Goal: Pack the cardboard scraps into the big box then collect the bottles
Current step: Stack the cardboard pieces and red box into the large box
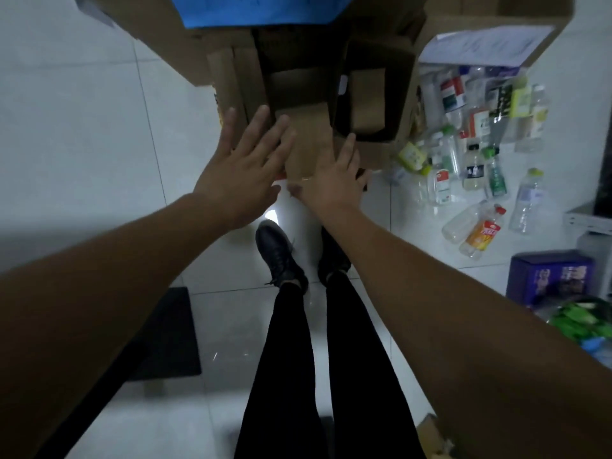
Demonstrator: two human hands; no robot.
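Note:
A big brown cardboard box point(374, 150) stands on the white tiled floor in front of my feet, stuffed with folded cardboard scraps point(298, 87). My left hand point(241, 164) lies flat with spread, straight fingers on the scraps at the box's near left. My right hand point(331, 180) presses flat on a cardboard piece point(311, 150) at the box's near edge, fingers straight. Several empty plastic bottles point(473, 167) lie scattered on the floor to the right of the box, one with an orange label point(483, 231).
A second open cardboard box point(543, 28) with a paper label lies at the top right. A purple carton point(549, 276) and a green-filled bag point(583, 321) sit at the right edge. A dark mat point(169, 336) lies left of my legs. A blue panel point(258, 9) shows at the top.

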